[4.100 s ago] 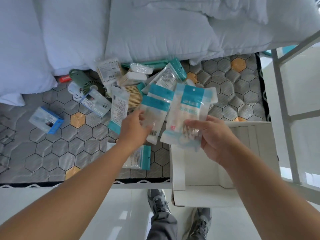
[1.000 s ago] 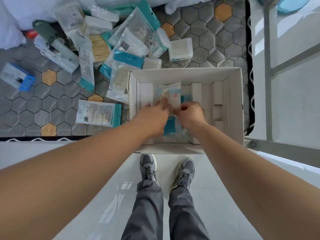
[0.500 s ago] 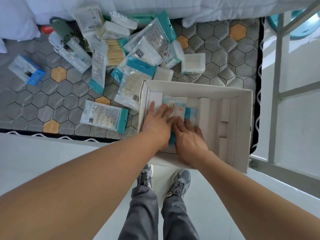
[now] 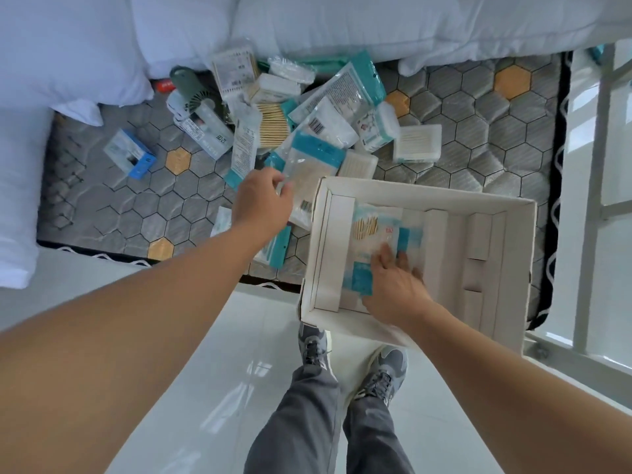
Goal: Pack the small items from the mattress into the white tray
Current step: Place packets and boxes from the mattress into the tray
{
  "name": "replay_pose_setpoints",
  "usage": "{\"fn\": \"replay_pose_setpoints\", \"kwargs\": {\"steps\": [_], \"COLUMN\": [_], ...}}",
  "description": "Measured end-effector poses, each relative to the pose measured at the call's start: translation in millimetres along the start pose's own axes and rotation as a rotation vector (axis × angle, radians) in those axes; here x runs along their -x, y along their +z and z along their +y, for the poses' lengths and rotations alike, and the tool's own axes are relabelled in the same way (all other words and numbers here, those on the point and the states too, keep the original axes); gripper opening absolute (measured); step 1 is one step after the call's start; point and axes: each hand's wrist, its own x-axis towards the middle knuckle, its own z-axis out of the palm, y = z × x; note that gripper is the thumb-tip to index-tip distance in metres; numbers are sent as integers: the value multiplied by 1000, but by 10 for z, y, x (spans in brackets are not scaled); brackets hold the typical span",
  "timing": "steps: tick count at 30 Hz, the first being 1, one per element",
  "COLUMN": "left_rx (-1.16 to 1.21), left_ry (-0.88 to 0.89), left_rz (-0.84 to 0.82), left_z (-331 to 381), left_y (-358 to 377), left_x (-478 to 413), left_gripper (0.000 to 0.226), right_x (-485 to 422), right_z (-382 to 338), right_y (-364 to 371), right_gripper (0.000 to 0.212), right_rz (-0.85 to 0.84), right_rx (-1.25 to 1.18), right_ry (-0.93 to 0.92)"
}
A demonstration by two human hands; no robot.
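Step in hand: as I judge it, fetching the next item while steadying those already packed.
Left hand (image 4: 261, 203): out over the mattress (image 4: 478, 165), at ten o'clock from the white tray (image 4: 427, 196). The fingers curl at the left edge of the clear packet (image 4: 309, 172); I cannot tell whether a pinch has closed.
Right hand (image 4: 393, 287): inside the tray, fingers spread flat and pressing on the stowed packets (image 4: 374, 227).
Clear packet: it has a teal header and lies against the tray's outer wall at eleven o'clock, with its near end touching that wall.
Stowed packets: they lie flat in the tray's left-of-centre bay, overlapping, teal ends toward six o'clock.
Pile (image 4: 290, 107): most of the small items remain heaped at twelve o'clock from the left hand.
Flat packet (image 4: 277, 249): it lies under the left wrist at the mattress edge, at nine o'clock from the tray.
Grip advice: pinch the film at the side seam, thumb on top, and not at the loose middle.
Lift advice: raise it clear of the tray wall before swinging toward three o'clock, or the near end may catch on the rim.
Placing advice: slide the right hand aside only as the new packet arrives, and lay it teal end matching the others.
Risk: slippery film may drag neighbouring items along.
Progress: early, by my reckoning, with few items packed and many left.
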Motion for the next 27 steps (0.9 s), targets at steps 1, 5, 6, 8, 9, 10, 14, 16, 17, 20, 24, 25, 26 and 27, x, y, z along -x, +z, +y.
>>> {"fn": "replay_pose_setpoints", "kwargs": {"steps": [1, 5, 6, 8, 9, 10, 14, 16, 17, 20, 24, 25, 26, 27], "left_rx": [-37, -79, -59, 12, 46, 66, 140, 264, 371, 559, 439, 474, 494, 504], "left_ry": [-85, -228, -261, -317, -337, -349, -352, -343, -350, -351, -33, 75, 180, 278], "left_rz": [-77, -226, -241, -233, -209, -179, -214, -274, -282, -140, 223, 266, 284, 267], "left_z": [-103, -265, -261, -222, -213, -198, -192, -203, -199, -98, 171, 246, 326, 398], "left_y": [12, 174, 230, 328, 382, 426, 506, 447, 382, 114, -164, -210, -244, -255], "left_x": [-75, -280, -320, -344, -341, -333, -281, -274, -274, -233, 71, 174, 279, 375], "left_gripper": [33, 61, 66, 71, 71, 69, 50, 42, 38, 27, 26, 24, 22, 21], "right_x": [20, 163, 181, 213, 230, 252, 318, 349, 355, 337, 293, 274, 264, 255], "right_z": [-3, 27, 32, 7, -18, -54, -202, -269, -303, -422, -709, -795, -886, -970], "right_y": [15, -58, -113, -243, -311, -385, -667, -798, -857, -1030, -1243, -1279, -1308, -1326], "right_gripper": [76, 31, 26, 24, 25, 26, 29, 25, 23, 20, 52, 63, 71, 74], "right_rz": [62, 406, 435, 474, 497, 515, 489, 477, 485, 500, 454, 420, 367, 322], "right_rx": [-80, -274, -288, -347, -392, -441, -622, -694, -717, -864, -1257, -1359, -1438, -1505], "right_ry": [-7, -104, -112, -117, -114, -104, -62, -61, -59, -64, -37, -33, -48, -81]}}
